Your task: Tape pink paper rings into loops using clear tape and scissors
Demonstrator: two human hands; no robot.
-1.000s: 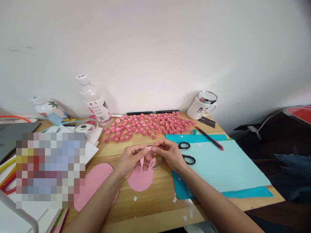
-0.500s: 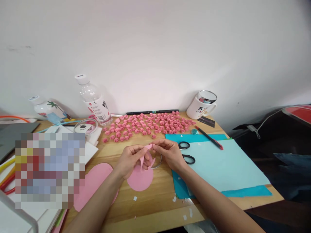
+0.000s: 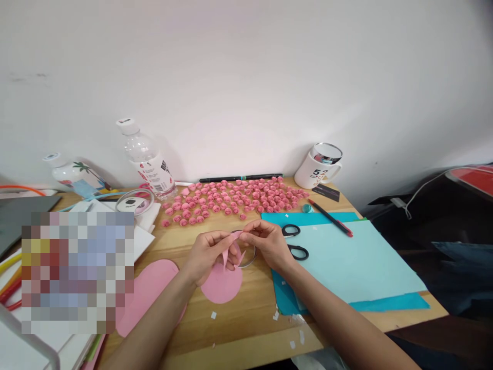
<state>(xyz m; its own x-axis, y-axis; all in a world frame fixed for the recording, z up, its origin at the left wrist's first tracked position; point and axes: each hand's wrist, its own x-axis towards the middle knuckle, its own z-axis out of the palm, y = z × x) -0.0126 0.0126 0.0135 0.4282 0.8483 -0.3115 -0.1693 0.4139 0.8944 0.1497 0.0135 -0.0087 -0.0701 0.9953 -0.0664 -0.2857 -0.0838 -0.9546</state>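
A curling pink paper strip [image 3: 226, 257] is pinched between both hands above the table. My left hand [image 3: 210, 254] grips it with thumb and fingers, and its lower fingers curl behind the hanging part. At the strip's upper end, my right hand [image 3: 267, 244] closes thumb and forefinger on it. Below the hands lies a round pink paper disc [image 3: 221, 288], partly covered by the left hand. Part of a roll of tape [image 3: 252, 257] shows between the hands. Black-handled scissors [image 3: 298, 252] rest just right of my right hand, their blades mostly hidden.
Many rolled pink paper flowers [image 3: 231, 198] spread along the back. Blue paper sheets [image 3: 346, 267] and a pen [image 3: 331, 218] lie right, a mug [image 3: 318, 167] behind them. A bottle [image 3: 148, 164], pink paper [image 3: 148, 293] and a pixelated pile are left. Paper scraps dot the front.
The right fingers have shifted slightly at the strip's upper end, which looks more folded over. Otherwise the hands keep their place, and the whole view has moved very slightly.
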